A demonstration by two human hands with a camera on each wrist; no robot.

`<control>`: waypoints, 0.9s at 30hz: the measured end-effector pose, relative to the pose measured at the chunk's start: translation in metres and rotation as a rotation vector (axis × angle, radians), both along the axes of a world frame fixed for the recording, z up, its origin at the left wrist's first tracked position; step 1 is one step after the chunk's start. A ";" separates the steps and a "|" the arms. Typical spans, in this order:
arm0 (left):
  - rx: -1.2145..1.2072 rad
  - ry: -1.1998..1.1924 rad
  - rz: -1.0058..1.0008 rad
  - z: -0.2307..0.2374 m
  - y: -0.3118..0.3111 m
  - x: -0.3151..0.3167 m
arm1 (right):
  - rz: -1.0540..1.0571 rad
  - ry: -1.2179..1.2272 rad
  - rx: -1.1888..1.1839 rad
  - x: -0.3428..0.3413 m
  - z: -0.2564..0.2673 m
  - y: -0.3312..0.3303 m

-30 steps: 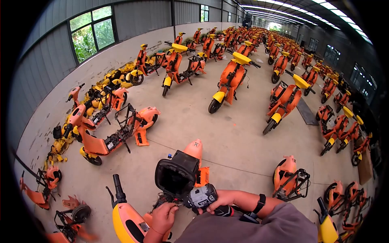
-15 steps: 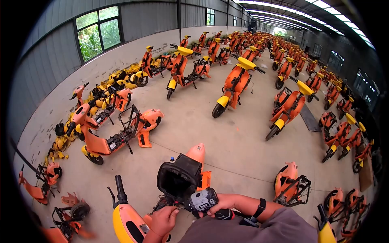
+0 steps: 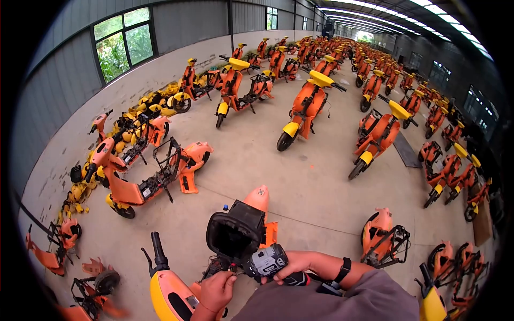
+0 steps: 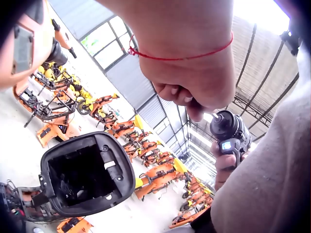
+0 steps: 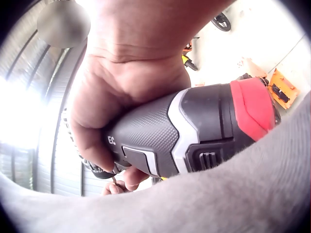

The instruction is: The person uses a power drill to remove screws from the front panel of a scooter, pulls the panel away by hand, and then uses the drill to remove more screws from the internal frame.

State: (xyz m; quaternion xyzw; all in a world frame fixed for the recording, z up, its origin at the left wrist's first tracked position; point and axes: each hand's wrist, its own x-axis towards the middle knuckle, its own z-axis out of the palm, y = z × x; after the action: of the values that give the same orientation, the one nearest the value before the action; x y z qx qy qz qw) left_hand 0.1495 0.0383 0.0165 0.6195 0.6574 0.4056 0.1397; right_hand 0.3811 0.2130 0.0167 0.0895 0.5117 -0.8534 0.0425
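Observation:
A grey and black cordless drill [image 3: 266, 261] is in my right hand [image 3: 292, 264], its fingers wrapped round the grip in the right wrist view. The red-ended base of the drill [image 5: 252, 108] lies close to the grey shirt. My left hand [image 3: 216, 290] has its fingers curled, and its thumb and fingertips pinch the thin drill bit [image 4: 216, 116] in front of the chuck. Just beyond both hands a black storage bucket [image 3: 215, 218] stands open on a partly stripped scooter. Its pink and yellow front with a handlebar grip [image 3: 157, 245] is beside my left hand.
A stripped orange scooter [image 3: 126, 191] stands at the left, and another scooter's rear part [image 3: 377, 232] at the right. Rows of orange and yellow scooters [image 3: 308, 107] fill the hall ahead. Yellow panels [image 3: 155, 101] lie heaped along the left wall.
The head view tips slightly and comes back. Both hands and the drill keep nearly the same place, with the left fingers still at the bit.

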 end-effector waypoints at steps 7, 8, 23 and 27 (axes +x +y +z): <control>0.025 -0.020 0.024 0.001 0.000 0.001 | -0.051 -0.011 0.036 -0.002 -0.002 0.001; 0.038 -0.018 0.024 0.003 0.001 0.002 | -0.043 0.008 0.039 -0.002 -0.004 0.003; 0.069 0.128 -0.016 -0.005 0.006 -0.013 | -0.116 -0.042 0.014 -0.008 -0.007 -0.003; 0.052 0.159 -0.028 -0.007 0.007 -0.014 | -0.117 -0.028 0.001 -0.008 -0.012 -0.004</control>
State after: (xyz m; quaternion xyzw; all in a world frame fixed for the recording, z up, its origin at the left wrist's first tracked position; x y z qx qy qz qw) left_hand 0.1353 0.0454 0.0090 0.6621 0.6470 0.3704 0.0765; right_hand 0.3730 0.2092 0.0043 0.1313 0.5052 -0.8529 -0.0004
